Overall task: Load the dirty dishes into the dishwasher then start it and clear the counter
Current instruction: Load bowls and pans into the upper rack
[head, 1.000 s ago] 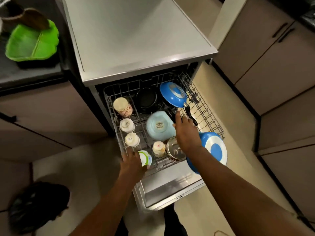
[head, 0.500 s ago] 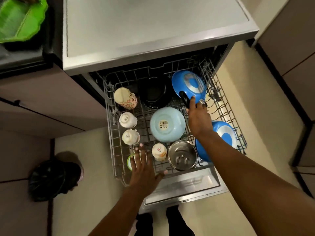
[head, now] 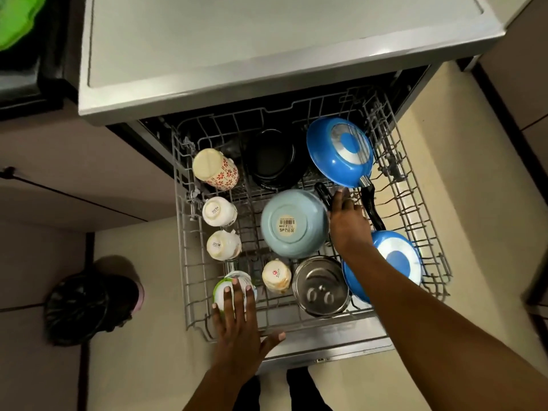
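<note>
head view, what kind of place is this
Most likely a home kitchen: a pulled-out dishwasher rack loaded with cups, a blue pan and a light blue bowl, with cabinet doors alongside.

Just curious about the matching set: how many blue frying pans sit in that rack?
2: one blue frying pan at the back right, another blue pan at the front right, partly behind the right forearm. More could be hidden.

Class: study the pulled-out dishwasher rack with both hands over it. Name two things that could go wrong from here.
1. The far blue pan leans steeply and its black handle pokes across the rack; a nudge from the right hand might tip it.
2. The left hand lies flat over the green-rimmed cup; pressing could tilt it.
</note>
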Available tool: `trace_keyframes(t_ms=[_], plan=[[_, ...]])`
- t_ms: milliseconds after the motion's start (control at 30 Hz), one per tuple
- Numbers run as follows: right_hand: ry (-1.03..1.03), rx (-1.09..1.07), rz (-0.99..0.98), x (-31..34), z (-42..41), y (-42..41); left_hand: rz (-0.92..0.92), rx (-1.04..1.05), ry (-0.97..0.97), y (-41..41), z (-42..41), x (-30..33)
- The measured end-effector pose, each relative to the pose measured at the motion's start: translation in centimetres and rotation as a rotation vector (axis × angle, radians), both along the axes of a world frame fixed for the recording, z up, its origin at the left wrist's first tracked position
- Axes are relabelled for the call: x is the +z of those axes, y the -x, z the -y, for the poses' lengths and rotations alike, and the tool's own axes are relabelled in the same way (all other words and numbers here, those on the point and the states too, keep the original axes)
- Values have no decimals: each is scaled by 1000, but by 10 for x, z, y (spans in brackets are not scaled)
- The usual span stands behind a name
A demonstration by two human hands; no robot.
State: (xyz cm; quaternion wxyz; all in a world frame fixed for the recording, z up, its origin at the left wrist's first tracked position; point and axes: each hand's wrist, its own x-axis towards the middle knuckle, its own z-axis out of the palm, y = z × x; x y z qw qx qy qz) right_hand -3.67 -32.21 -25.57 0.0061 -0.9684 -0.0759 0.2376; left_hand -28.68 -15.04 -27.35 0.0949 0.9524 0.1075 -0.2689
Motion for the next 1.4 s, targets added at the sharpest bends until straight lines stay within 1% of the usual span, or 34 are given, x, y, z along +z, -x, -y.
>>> trace_keyframes(t_ms=[67, 233, 300, 433, 500, 567, 667, 800, 933, 1100, 1200, 1300, 1400], plan=[[27, -35, -3, -10, -5, -1, 1, -4, -14, 2, 0, -1], [10, -178, -42, -19, 2, -17, 7, -22, -32, 2, -1, -4], [46, -154, -47, -20, 10, -20, 19, -19, -35, 2, 0, -6], [114, -20, 33, -22, 17, -7, 22, -6, -46, 3, 2, -5], [121, -14, 66, -19, 20, 1, 10, -1, -51, 1, 2, -3], [93, -34, 120, -15, 24, 8, 3, -2, -50, 1, 1, -2], [-15, -55, 269, -9, 28, 24, -12, 9, -31, 0, 2, 2], [-110, 10, 432, 1, 31, 54, -23, 59, -1, 0, 4, 12], [-152, 58, 431, 13, 25, 88, 1, 58, 16, 5, 4, 22], [-198, 146, 348, 29, 3, 141, 9, 33, 41, 19, -12, 38], [-219, 168, 373, 33, -10, 166, 4, 17, 49, 24, -24, 46], [-220, 141, 432, 38, -14, 179, 25, -34, 45, 24, -32, 48], [-200, 71, 440, 46, -9, 187, -3, -75, 71, 25, -32, 48]])
